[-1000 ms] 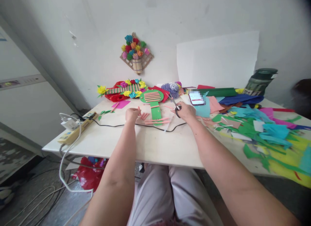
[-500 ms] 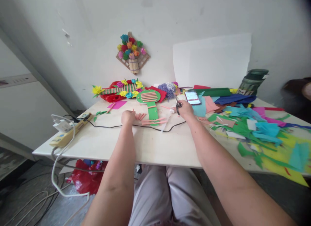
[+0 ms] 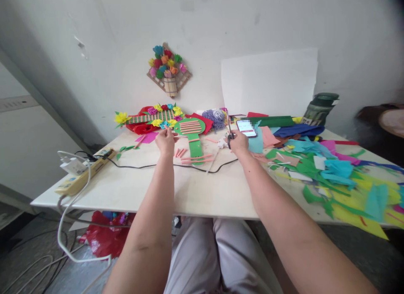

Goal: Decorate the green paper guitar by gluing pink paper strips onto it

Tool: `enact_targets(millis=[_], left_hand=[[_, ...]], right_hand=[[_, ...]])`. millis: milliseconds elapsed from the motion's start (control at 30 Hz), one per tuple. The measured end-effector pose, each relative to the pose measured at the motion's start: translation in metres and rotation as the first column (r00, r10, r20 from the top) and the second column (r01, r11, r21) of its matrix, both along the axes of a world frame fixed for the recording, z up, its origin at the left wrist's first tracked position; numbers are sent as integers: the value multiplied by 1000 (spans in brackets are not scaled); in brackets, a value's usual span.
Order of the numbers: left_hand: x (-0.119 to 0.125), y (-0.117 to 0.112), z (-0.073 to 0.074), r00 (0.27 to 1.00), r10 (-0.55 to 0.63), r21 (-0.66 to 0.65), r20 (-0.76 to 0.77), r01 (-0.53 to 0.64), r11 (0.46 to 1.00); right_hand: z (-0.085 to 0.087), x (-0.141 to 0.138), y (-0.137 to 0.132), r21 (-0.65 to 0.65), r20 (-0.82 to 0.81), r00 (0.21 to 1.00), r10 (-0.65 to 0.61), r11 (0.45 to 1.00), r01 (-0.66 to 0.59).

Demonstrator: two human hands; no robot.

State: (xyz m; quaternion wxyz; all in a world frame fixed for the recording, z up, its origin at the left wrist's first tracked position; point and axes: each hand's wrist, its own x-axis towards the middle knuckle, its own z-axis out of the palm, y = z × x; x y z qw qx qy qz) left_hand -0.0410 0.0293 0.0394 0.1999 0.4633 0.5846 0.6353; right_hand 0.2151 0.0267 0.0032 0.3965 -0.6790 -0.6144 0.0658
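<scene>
My right hand [image 3: 239,141] grips a pair of dark-handled scissors [image 3: 230,138], their blades pointing up and away from me. My left hand [image 3: 166,140] is pinched closed above the table, left of a green guitar-shaped cutout [image 3: 195,149]. From its fingers a thin pale pink stick [image 3: 181,136] reaches right towards the cutout. Pink rolled sticks [image 3: 190,126] lie in rows across the cutout's round head. Several short pink pieces [image 3: 180,153] rest below my left hand, and longer pink sticks [image 3: 198,159] cross the cutout's lower end. Crumpled white paper [image 3: 222,143] lies beside the scissors.
A black cable [image 3: 142,166] crosses the table from a yellow power strip [image 3: 82,172]. At the right lie a phone [image 3: 246,128], coloured paper scraps [image 3: 337,169] and a dark green bottle [image 3: 321,108]. A flower-trimmed decoration [image 3: 151,117] is at the back left.
My left hand has risen away from the short pink pieces, with a thin pink stick in its fingers. My right hand stays in about the same place with the scissors. The view has shifted slightly.
</scene>
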Motion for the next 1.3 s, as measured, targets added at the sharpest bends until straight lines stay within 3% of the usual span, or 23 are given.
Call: enact_targets(millis=[100,300,467,667,833,1000,1133,1233,1300], left_hand=[[20,1,-3,989,-130,97,68,123,988],[41,-4,-23,959,-257,95,117,247,964],[36,-6,-31,954,-201,116,225,178,977],[36,-9,-27,944,-64,162,322,12,987],[40,-8,-27,954,-64,159,293,17,987],[39,-5,-30,942,-167,187,291,115,976],[39,-4,-31,921,-213,162,327,167,972],[39,-4,-33,907,-261,119,330,234,965],[39,-6,-35,898,-316,91,305,303,949]], right_hand=[[6,-12,-6,-2,3,996,-91,996,91],[20,-33,3,-4,203,978,-50,999,52],[24,-40,23,-76,354,933,63,996,-38],[20,-47,43,-143,499,857,126,988,-62],[18,-54,57,-202,583,796,161,978,-50],[11,-55,65,-163,581,801,148,985,-64],[16,-51,62,-91,509,852,119,992,-85],[24,-48,54,-31,327,934,146,989,-144],[26,-49,46,24,103,960,260,964,-264]])
